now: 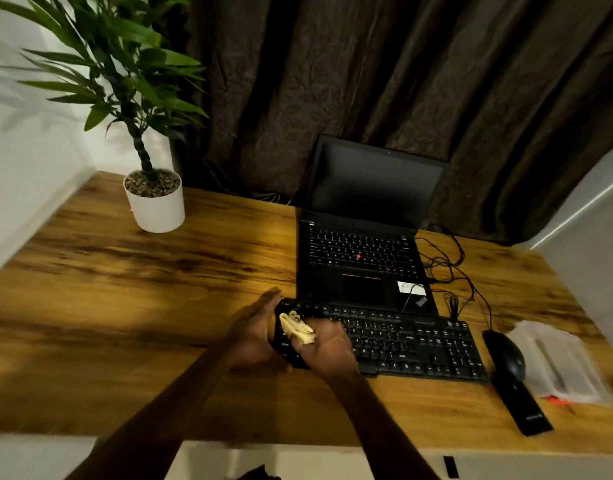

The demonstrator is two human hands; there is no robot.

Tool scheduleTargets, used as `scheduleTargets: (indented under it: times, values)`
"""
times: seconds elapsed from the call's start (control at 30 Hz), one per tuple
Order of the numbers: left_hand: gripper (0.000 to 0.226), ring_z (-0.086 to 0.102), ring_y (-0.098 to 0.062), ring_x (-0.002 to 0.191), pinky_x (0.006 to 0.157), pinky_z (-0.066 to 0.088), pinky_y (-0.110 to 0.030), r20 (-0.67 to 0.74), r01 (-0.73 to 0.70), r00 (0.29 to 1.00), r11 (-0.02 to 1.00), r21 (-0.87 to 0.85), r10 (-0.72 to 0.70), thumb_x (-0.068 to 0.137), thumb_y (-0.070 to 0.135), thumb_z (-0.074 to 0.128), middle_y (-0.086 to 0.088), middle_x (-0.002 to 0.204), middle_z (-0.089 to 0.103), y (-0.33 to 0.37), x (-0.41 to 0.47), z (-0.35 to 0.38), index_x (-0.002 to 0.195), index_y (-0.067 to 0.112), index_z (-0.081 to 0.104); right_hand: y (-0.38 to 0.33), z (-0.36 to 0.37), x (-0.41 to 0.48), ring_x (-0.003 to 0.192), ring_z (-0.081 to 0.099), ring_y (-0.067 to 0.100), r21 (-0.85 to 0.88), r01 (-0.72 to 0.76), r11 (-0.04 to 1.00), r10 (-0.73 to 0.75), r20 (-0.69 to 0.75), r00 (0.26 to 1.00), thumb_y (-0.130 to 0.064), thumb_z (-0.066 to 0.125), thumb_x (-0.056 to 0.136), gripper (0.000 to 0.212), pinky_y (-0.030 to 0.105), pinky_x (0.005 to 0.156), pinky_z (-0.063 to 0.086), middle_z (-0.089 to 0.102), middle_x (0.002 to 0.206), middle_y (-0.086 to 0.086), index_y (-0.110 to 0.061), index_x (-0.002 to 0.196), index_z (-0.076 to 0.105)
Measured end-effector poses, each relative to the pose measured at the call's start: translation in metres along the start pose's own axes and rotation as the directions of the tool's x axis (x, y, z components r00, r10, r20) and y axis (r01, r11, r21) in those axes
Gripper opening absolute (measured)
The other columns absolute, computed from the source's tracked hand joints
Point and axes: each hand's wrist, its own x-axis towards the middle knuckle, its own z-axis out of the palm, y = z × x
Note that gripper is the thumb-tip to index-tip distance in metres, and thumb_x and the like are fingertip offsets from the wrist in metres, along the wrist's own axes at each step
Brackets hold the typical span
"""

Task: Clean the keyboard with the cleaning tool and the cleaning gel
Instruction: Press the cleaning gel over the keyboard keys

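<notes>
Noted at the grip: your right hand (329,348) covers most of the cleaning gel (296,327). Only a creased yellow lump shows out of its upper left side, and the fingertips and the gel's underside are hidden. The whole area is motion-blurred. The hand is clenched round the gel and sits on the left part of the keyboard (419,344), with the gel down against the keys there. The keys under hand and gel cannot be seen. Your left hand (256,334) lies just left of the grip, against the keyboard's left end. Its fingers look stretched out along that edge and grasp nothing that can be made out. Whether the thumb hooks under the near corner cannot be told. Both forearms come up from the bottom edge, bare, converging on that end of the keyboard, and the elbows are cut off. Beyond the grip, touching the keyboard's far edge, stands an open laptop (360,258) with a dark screen. Right of the grip, past the keyboard's far end, lies a black mouse (505,355), with a flat black bar (523,407) nearer you. Its printing is illegible and the cleaning tool cannot be identified with certainty. Further right is a blurred clear plastic case (557,362), contents indistinct. Loose cables (450,265) trail beside the laptop. Well to the far left of the grip, a potted plant (154,202) stands on the wooden desk (125,306).
</notes>
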Motion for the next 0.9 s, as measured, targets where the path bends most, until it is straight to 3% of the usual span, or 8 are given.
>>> scheduleTargets:
  times: [0.13,0.27,0.43,0.6,0.9]
  values:
    - [0.155,0.030,-0.011,0.144,0.113,0.037,-0.031,0.002,-0.006,1.000,0.997,-0.082,0.006,0.032,0.039,0.100,0.012,0.162,0.019,-0.004,0.000,0.002,0.148,0.054,-0.001,-0.011,0.006,-0.003,0.092,0.068,0.021,0.035,0.070,0.997,-0.072,0.043,0.996,-0.048,0.063,0.081,0.038,0.037,0.079,0.057,0.073,0.100,0.002,-0.023,0.109,0.068]
    - [0.152,0.014,-0.015,0.149,0.117,0.028,-0.033,-0.010,-0.025,1.000,1.000,-0.019,0.025,0.041,0.035,0.099,0.012,0.163,0.006,0.005,-0.002,-0.001,0.156,0.036,-0.001,0.008,-0.004,-0.005,0.097,0.065,0.016,-0.034,0.002,0.999,-0.001,0.028,1.000,-0.042,0.066,0.086,0.038,0.030,0.083,0.055,0.069,0.110,-0.001,-0.024,0.120,0.065]
    - [0.155,0.007,-0.014,0.150,0.120,0.020,-0.031,0.004,-0.023,1.000,1.000,-0.001,0.023,0.038,0.040,0.099,0.010,0.164,0.004,0.001,0.000,0.000,0.156,0.034,-0.003,0.038,-0.012,-0.009,0.096,0.061,0.015,-0.107,-0.085,0.991,0.078,-0.070,0.995,-0.054,0.062,0.086,0.041,0.029,0.080,0.051,0.068,0.105,-0.002,-0.026,0.115,0.065]
    - [0.163,0.006,-0.016,0.151,0.120,0.025,-0.041,0.020,-0.009,1.000,1.000,0.027,0.008,0.025,0.058,0.094,0.013,0.164,0.001,-0.001,0.002,-0.001,0.152,0.044,-0.007,0.033,-0.008,-0.019,0.111,0.052,0.018,-0.056,-0.024,0.998,0.022,-0.027,0.999,-0.051,0.061,0.089,0.048,0.029,0.092,0.047,0.060,0.121,0.002,-0.023,0.127,0.059]
    - [0.160,0.007,-0.013,0.150,0.122,0.018,-0.035,0.029,-0.019,0.999,0.999,0.030,0.018,0.030,0.056,0.093,0.011,0.164,0.002,-0.002,0.002,-0.001,0.156,0.035,-0.005,0.061,-0.024,-0.020,0.110,0.051,0.017,-0.055,-0.075,0.996,0.069,-0.114,0.991,-0.057,0.063,0.085,0.050,0.031,0.089,0.048,0.061,0.114,0.002,-0.026,0.124,0.061]
